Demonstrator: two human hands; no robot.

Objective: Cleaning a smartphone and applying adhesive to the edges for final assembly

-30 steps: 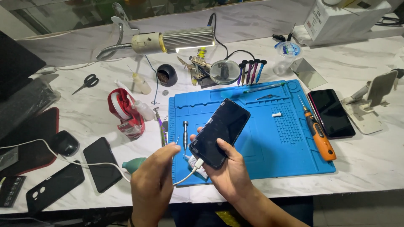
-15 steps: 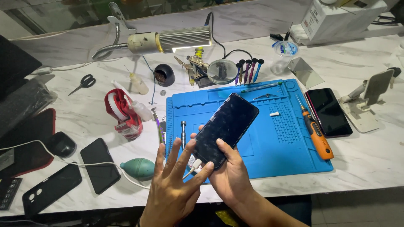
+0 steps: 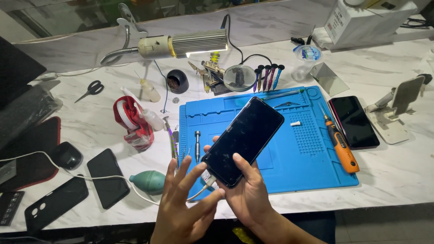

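The right hand point(image 3: 246, 196) was closed around the lower end of a dark smartphone point(image 3: 244, 141), thumb laid across the black screen and fingers wrapped behind it, so that the phone slanted up and away from the wrist over the blue work mat point(image 3: 312, 149). A white cable point(image 3: 113, 180) was plugged into the phone's bottom edge, right at the gap between the two hands, and ran off to the left across the counter point(image 3: 398, 176). The left hand point(image 3: 185, 203) gripped nothing: its fingers were spread wide, with the fingertips just beside the plug and the phone's lower corner; whether they touched the plug could not be told.

Just left of the left hand lay a green rubber air blower point(image 3: 149, 181), and farther left two black phone-shaped pieces point(image 3: 107, 177) rested flat beside a black mouse point(image 3: 68, 156). Beyond the left hand's fingertips stood a small metal screwdriver bit point(image 3: 197, 144) on the mat, with a red bottle point(image 3: 133, 124) to its left. Well to the right of the right hand an orange screwdriver point(image 3: 340, 143) lay along the mat's edge, next to another dark phone point(image 3: 355, 121).
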